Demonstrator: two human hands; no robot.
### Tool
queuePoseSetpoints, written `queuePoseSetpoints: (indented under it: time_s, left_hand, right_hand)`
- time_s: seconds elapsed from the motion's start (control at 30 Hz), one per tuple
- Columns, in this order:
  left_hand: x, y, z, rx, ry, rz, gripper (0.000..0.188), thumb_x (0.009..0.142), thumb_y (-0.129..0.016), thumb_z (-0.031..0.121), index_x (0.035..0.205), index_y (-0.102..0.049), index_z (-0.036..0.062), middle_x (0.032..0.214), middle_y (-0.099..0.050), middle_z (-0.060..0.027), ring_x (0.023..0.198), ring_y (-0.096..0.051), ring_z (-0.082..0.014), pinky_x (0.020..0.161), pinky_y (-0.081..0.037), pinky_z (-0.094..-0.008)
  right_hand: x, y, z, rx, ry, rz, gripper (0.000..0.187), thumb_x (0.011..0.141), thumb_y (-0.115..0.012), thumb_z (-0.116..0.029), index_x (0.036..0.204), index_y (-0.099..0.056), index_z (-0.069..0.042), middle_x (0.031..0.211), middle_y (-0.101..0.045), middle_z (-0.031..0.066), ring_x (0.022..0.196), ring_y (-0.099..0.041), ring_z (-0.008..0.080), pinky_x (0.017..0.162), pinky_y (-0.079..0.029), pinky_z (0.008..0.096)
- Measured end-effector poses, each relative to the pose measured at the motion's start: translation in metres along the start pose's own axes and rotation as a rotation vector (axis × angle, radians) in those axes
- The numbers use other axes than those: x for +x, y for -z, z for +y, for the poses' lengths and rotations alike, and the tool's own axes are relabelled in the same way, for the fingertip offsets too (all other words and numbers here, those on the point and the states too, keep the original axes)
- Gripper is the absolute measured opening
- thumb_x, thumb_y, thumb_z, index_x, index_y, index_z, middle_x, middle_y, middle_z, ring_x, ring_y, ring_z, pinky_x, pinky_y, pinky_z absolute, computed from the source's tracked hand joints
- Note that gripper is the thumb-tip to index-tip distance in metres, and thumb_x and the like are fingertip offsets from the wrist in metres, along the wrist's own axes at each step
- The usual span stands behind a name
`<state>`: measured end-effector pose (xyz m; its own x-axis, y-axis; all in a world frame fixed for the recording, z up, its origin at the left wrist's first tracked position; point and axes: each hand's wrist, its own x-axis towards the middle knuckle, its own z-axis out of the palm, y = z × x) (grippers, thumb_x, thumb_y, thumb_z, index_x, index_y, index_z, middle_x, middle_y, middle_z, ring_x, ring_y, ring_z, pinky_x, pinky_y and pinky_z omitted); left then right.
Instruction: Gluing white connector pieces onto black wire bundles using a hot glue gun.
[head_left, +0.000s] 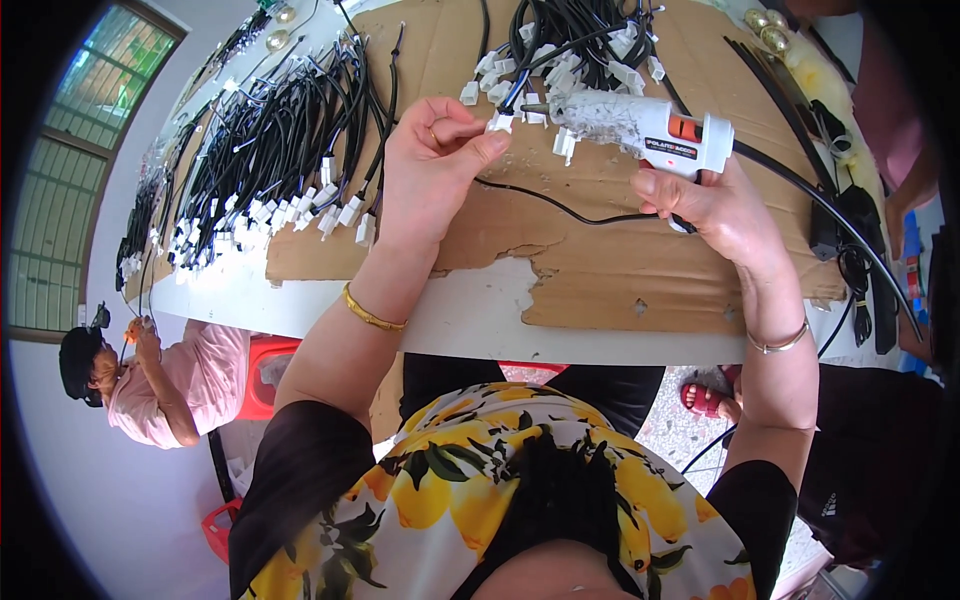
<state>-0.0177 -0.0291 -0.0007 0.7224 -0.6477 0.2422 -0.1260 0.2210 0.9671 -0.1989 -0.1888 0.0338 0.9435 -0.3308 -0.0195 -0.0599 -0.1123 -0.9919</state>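
Between the thumb and fingers of my left hand (440, 155) is a small white plug connector (499, 122) on the end of a black cable. My right hand (715, 205) is wrapped round the handle of a white hot glue gun (690, 145), its barrel smeared with glue. The gun lies sideways, its nozzle (536, 108) pointing left, close to the connector; whether they touch I cannot tell. A thick black glue stick or cable (800, 180) runs from the gun's rear to the right. A heap of black cables with white connectors (570, 75) lies just beyond both hands.
A big bundle of black cables (285, 140) with white connectors covers the left side. Brown cardboard (640, 285) with a torn edge lies on the white table (450, 318). Black adapters and coiled wire (850, 255) sit at the right edge. Another person (160, 385) sits at the left.
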Motion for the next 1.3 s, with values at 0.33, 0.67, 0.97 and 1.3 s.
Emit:
queuePoseSetpoints:
  time_s: [0.33, 0.67, 0.97, 1.3]
  left_hand:
    - [-0.002, -0.002, 0.0, 0.063, -0.003, -0.015, 0.026, 0.068, -0.068, -0.003, 0.084, -0.048, 0.0018, 0.075, -0.061, -0.0065, 0.069, -0.055, -0.008, 0.061, -0.044, -0.0193]
    - [-0.001, -0.003, -0.002, 0.04, 0.003, -0.032, 0.027, 0.068, -0.069, -0.002, 0.084, -0.048, 0.0022, 0.074, -0.061, -0.0062, 0.07, -0.055, -0.0082, 0.062, -0.044, -0.0189]
    - [0.001, 0.001, -0.004, -0.02, 0.021, -0.062, 0.022, 0.072, -0.064, -0.001, 0.086, -0.048, 0.0027, 0.079, -0.062, -0.0082, 0.07, -0.055, -0.009, 0.063, -0.045, -0.0201]
    - [0.005, 0.01, -0.01, -0.31, 0.1, -0.19, 0.012, 0.081, -0.054, 0.003, 0.091, -0.048, 0.0066, 0.094, -0.06, -0.0189, 0.069, -0.056, -0.0143, 0.066, -0.046, -0.0243]
  right_hand:
    - [0.002, -0.004, -0.001, -0.078, -0.001, 0.003, 0.04, 0.074, -0.068, -0.03, 0.093, -0.05, 0.001, 0.075, -0.056, 0.0028, 0.067, -0.051, 0.0103, 0.064, -0.045, 0.0254]
    - [0.0, -0.004, -0.002, -0.078, 0.035, 0.031, 0.041, 0.076, -0.067, -0.029, 0.095, -0.05, 0.002, 0.077, -0.056, 0.0039, 0.069, -0.051, 0.0112, 0.066, -0.045, 0.0259]
    - [0.002, -0.001, 0.003, -0.011, 0.052, 0.052, 0.032, 0.078, -0.064, -0.022, 0.096, -0.051, 0.001, 0.08, -0.058, 0.0048, 0.067, -0.052, 0.0101, 0.065, -0.045, 0.0243]
    - [0.011, 0.005, 0.006, 0.142, 0.209, 0.053, 0.026, 0.079, -0.058, -0.021, 0.094, -0.055, -0.001, 0.085, -0.06, 0.0093, 0.061, -0.052, 0.0102, 0.058, -0.044, 0.023]
